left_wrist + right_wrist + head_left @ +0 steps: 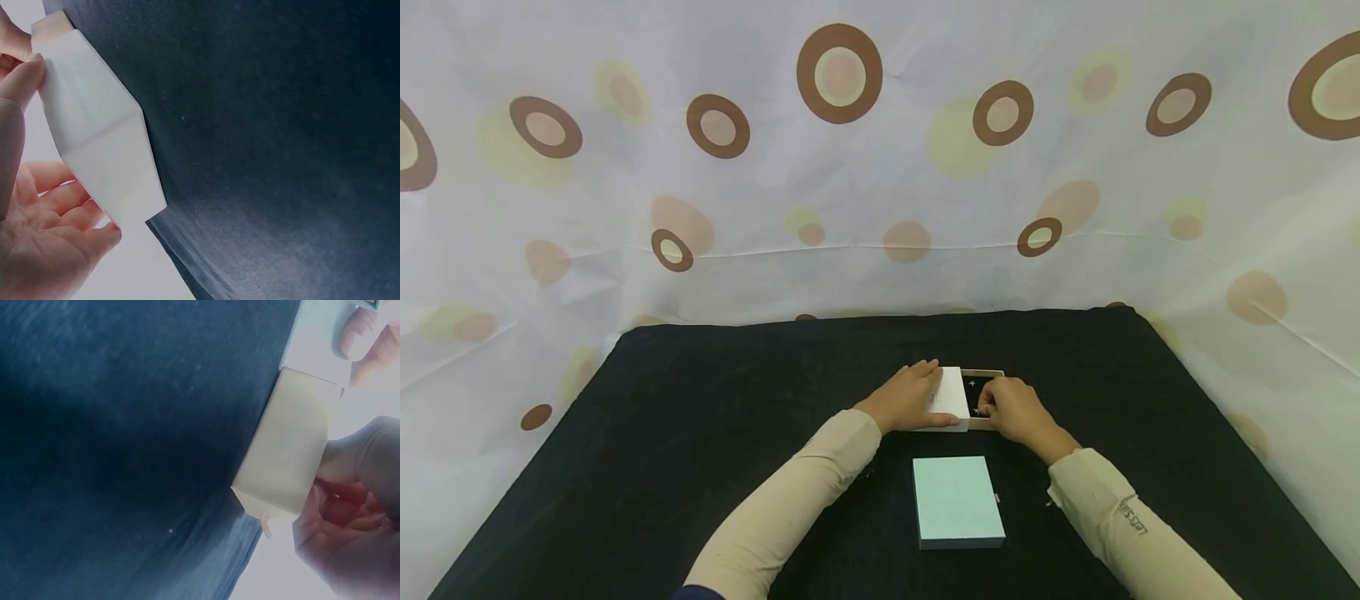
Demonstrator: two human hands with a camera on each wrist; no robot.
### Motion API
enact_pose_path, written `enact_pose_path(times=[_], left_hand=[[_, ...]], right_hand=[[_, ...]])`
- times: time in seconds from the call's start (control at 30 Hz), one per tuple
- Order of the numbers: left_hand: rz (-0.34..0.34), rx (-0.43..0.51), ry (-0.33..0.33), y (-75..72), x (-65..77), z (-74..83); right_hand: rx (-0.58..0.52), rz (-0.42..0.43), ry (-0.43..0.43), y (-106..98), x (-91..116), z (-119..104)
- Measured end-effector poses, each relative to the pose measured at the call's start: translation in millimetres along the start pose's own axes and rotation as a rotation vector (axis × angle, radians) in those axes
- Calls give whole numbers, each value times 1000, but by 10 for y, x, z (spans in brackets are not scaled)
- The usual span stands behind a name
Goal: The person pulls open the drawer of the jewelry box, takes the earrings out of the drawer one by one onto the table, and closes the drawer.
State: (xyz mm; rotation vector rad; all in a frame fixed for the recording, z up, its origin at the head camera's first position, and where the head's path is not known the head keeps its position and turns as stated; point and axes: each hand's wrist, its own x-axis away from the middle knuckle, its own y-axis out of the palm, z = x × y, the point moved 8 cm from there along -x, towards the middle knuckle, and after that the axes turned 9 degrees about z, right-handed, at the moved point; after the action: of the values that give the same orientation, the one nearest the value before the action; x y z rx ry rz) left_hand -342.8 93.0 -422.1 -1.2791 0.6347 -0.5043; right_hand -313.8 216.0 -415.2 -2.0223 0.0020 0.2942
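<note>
A white slide-out box lies on the black cloth, its tan-edged drawer drawn partway out to the right. Small silver star-shaped pieces show on the drawer's black lining. My left hand rests flat on the white sleeve, fingers straight and spread, thumb along the near edge. Over the drawer, my right hand has curled fingers reaching down to the black lining. I cannot tell whether its fingertips pinch anything. In the right wrist view, the drawer's outer wall shows with a small ribbon tab at its end.
Nearer to me lies a pale mint-green box with a small tab at its right side. A black cloth covers the table, and behind it hangs a white curtain with brown and yellow circles.
</note>
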Motion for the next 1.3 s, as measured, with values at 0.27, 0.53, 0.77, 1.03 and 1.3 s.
enact_pose_path(times=[0.27, 0.53, 0.77, 1.03, 1.3], left_hand=[[-4, 2, -4, 15, -11, -7], [3, -5, 5, -19, -8, 12], [3, -2, 5, -9, 5, 7], [5, 3, 0, -14, -2, 6], [12, 1, -2, -36, 3, 17]], right_hand=[[13, -3, 10, 15, -13, 7], [4, 4, 9, 6, -10, 19], [3, 6, 22, 1, 11, 18], [-25, 24, -11, -31, 8, 3], [-54, 4, 25, -8, 7, 52]])
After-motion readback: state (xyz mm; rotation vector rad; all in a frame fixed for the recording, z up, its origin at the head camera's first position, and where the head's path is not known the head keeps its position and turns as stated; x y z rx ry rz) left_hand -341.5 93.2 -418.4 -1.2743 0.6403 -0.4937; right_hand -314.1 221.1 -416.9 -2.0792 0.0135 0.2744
